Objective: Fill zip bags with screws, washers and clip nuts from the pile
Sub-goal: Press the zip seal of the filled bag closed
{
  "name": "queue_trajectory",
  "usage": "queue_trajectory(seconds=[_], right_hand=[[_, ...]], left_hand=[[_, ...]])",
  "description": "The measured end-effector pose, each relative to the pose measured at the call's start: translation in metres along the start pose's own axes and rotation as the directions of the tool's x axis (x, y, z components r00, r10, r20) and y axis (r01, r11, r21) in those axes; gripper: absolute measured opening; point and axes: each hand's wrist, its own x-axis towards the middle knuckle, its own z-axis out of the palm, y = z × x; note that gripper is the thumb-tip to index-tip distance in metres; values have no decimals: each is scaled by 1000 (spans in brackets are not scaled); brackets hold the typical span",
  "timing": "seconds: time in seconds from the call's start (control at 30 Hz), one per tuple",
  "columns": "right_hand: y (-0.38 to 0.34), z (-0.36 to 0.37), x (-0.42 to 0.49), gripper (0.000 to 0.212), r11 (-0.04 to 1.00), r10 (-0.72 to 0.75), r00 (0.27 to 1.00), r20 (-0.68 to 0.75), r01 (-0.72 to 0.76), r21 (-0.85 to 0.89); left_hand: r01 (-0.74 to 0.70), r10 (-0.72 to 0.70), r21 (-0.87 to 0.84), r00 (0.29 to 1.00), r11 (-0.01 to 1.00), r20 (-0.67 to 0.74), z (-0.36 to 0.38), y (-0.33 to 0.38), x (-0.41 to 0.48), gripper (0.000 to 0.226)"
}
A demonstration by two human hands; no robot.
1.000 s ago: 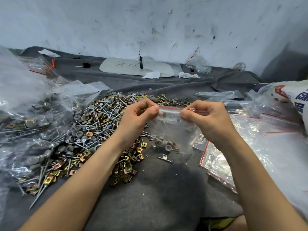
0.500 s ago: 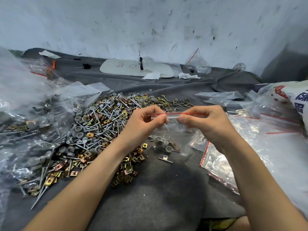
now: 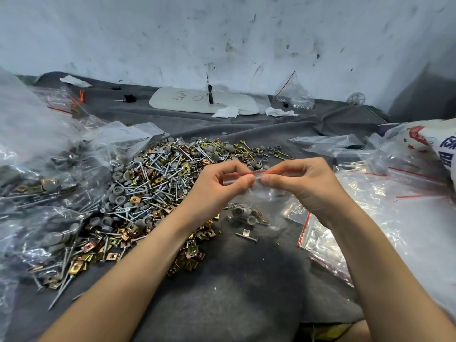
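Head view: left hand (image 3: pixel 217 187) and right hand (image 3: pixel 304 185) both pinch the red-striped top of a small clear plastic zip bag (image 3: pixel 256 206), thumbs and forefingers nearly meeting. Bag hangs over grey cloth (image 3: pixel 234 280), just right of the mixed pile of silver screws, grey washers and brass clip nuts (image 3: pixel 153 186).

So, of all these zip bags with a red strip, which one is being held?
The small bag in the middle, with a few grey washers inside: left hand and right hand both pinch its red strip. No hand touches the others.
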Motion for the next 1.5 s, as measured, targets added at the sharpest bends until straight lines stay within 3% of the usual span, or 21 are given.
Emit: queue_trajectory(seconds=[0.4,0.5,0.77,1.23,1.5], right_hand=[[3,9,1,17,999,-27,1000,-14,26,-45],[3,10,0,28,1000,-16,1000,-22,16,-16],[3,8,-1,14,1000,-14,1000,-27,13,-26],[1,-2,2,12,1000,-14,996,-90,16,23],[1,-7,-4,11,987,-1,989,-146,24,156]], left_hand=[[0,0,19,1000,1000,19,-2,-1,-1,8],[5,-6,41,1000,999,14,-2,-1,-1,6],[10,-12,51,999,999,35,-2,1,0,16],[40,-46,-105,998,994,-50,-15,-7,4,20],[77,-128,-363,985,929,-118,-26,-15,10,47]])
